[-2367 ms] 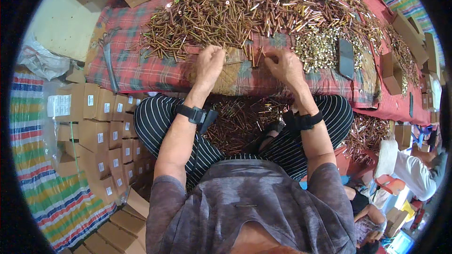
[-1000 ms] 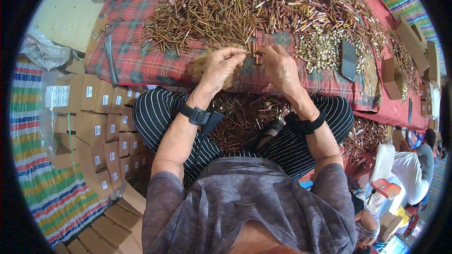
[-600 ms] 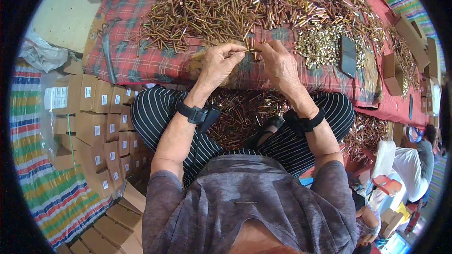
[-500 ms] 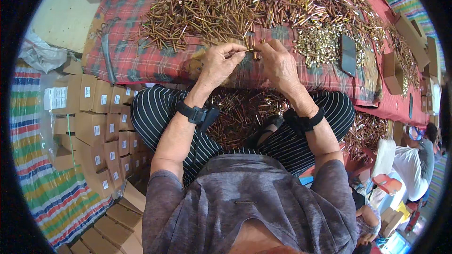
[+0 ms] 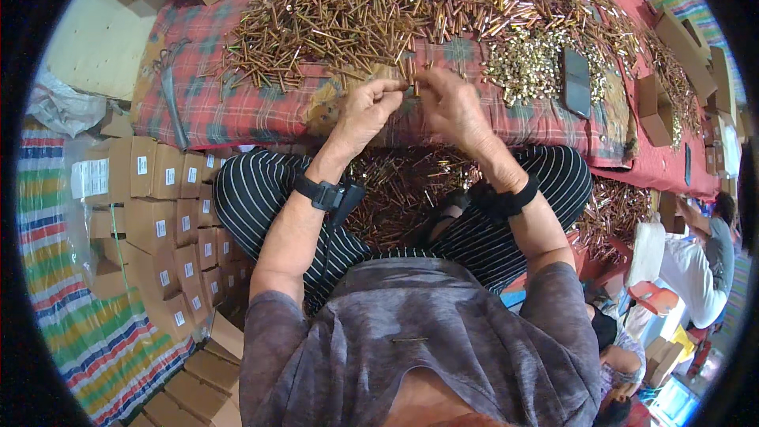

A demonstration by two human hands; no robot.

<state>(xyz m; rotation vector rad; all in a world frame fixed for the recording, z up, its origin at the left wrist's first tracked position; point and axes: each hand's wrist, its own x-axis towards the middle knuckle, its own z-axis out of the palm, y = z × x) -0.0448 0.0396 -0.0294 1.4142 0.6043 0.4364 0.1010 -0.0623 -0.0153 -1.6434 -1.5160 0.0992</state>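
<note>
In front of me both hands meet at the near edge of a red plaid cloth. My left hand is closed, thumb and forefinger pinching a thin brass-coloured metal bolt. Against the bolt's other end, my right hand has its fingers closed and a little blurred; what they grip is too small to make out. Beyond the hands spreads a large pile of brass-coloured bolts. To the right of my right hand lies a heap of small shiny nuts.
A black phone rests beside the nuts. A hammer-like tool lies at the cloth's left. Cardboard boxes stack up on my left. Loose bolts fill the space between my legs. Another person sits at the far right.
My right hand has shifted left, nearer to my left hand, and its fingers have turned. The whole view has moved slightly.
</note>
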